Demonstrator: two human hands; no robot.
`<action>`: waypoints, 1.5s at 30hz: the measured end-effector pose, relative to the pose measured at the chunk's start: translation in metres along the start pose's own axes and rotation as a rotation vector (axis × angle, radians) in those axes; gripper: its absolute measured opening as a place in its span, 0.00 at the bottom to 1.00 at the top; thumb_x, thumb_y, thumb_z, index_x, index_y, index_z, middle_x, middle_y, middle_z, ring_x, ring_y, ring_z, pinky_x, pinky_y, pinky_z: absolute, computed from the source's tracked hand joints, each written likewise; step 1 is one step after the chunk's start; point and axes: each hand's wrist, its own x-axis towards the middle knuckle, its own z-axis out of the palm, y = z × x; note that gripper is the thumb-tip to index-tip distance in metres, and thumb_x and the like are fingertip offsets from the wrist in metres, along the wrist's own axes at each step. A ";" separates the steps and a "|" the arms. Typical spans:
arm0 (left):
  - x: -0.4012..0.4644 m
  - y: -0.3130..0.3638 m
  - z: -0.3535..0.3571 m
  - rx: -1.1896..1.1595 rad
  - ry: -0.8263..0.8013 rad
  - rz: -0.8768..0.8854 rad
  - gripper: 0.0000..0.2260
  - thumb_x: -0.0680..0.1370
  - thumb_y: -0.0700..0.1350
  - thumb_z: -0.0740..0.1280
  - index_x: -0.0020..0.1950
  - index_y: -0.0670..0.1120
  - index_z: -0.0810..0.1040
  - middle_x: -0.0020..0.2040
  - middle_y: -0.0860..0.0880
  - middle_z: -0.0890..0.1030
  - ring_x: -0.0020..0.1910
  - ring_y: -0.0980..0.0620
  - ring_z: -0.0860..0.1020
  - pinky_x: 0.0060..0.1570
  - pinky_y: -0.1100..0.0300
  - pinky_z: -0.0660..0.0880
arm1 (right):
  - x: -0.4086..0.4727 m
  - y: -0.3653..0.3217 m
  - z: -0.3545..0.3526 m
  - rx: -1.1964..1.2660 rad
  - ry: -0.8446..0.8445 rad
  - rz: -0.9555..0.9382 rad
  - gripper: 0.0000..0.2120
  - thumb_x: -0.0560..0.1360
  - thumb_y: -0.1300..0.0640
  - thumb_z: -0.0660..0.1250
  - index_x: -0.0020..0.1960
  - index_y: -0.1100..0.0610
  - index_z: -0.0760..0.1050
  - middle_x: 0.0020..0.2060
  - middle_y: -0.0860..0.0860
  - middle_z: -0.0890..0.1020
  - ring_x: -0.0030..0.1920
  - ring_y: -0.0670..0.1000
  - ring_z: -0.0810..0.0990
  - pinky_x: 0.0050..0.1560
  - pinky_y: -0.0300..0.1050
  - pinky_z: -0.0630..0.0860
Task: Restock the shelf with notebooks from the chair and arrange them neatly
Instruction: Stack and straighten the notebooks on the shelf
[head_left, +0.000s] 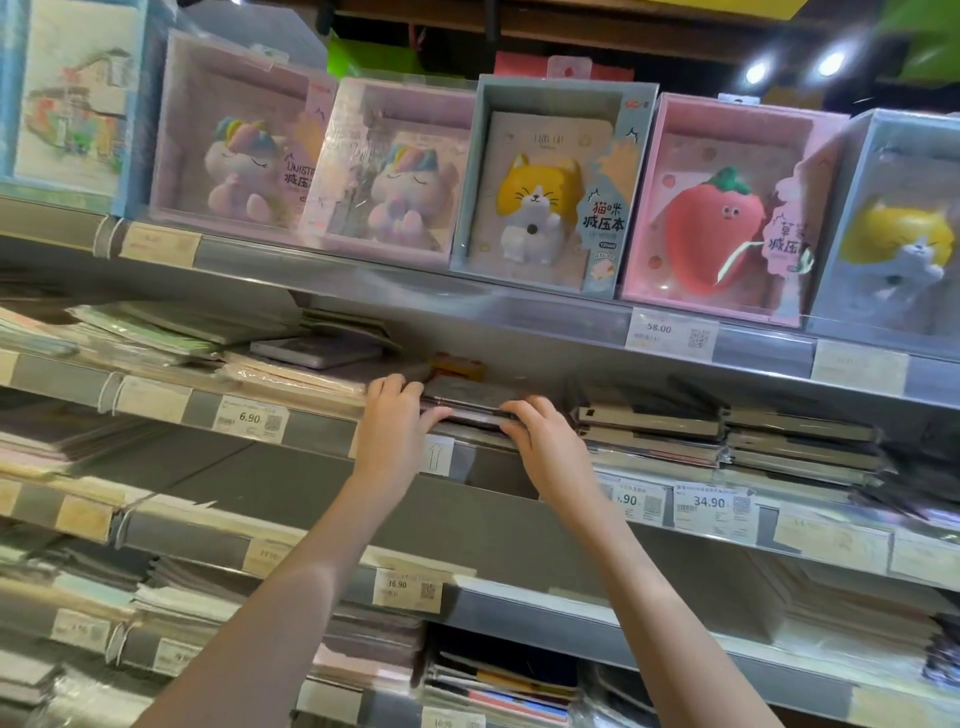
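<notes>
On the second shelf, both hands gripped a small notebook stack, apparently squaring it; neighbouring piles looked stocked, chair unseen.

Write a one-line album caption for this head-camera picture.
Both hands, left and right, grip a dark notebook stack on the shelf edge.

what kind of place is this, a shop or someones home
Most likely a stationery shop. Tiered shelves carry printed price tags with QR codes, boxed squishy-toy notebooks line the top shelf, and both hands, left hand and right hand, hold a stack of notebooks at the shelf edge.
</notes>
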 end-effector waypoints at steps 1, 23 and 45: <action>-0.001 -0.001 0.000 0.002 0.001 0.020 0.22 0.76 0.54 0.63 0.61 0.39 0.74 0.57 0.42 0.76 0.60 0.45 0.68 0.60 0.54 0.66 | 0.000 0.000 0.000 -0.022 -0.015 -0.006 0.16 0.80 0.51 0.57 0.65 0.54 0.70 0.61 0.51 0.73 0.60 0.53 0.72 0.52 0.49 0.73; -0.048 -0.004 0.002 0.032 0.101 0.179 0.18 0.76 0.49 0.66 0.64 0.45 0.74 0.62 0.44 0.74 0.64 0.45 0.69 0.65 0.52 0.65 | -0.037 -0.008 -0.006 -0.035 0.037 -0.015 0.20 0.79 0.48 0.58 0.68 0.55 0.68 0.68 0.51 0.70 0.71 0.51 0.64 0.69 0.47 0.61; -0.182 -0.047 0.037 0.093 -0.115 0.107 0.19 0.76 0.53 0.64 0.65 0.47 0.73 0.63 0.46 0.74 0.65 0.46 0.69 0.66 0.51 0.63 | -0.171 -0.014 0.072 0.043 -0.135 0.052 0.20 0.78 0.52 0.61 0.69 0.56 0.68 0.69 0.52 0.69 0.70 0.52 0.65 0.71 0.50 0.63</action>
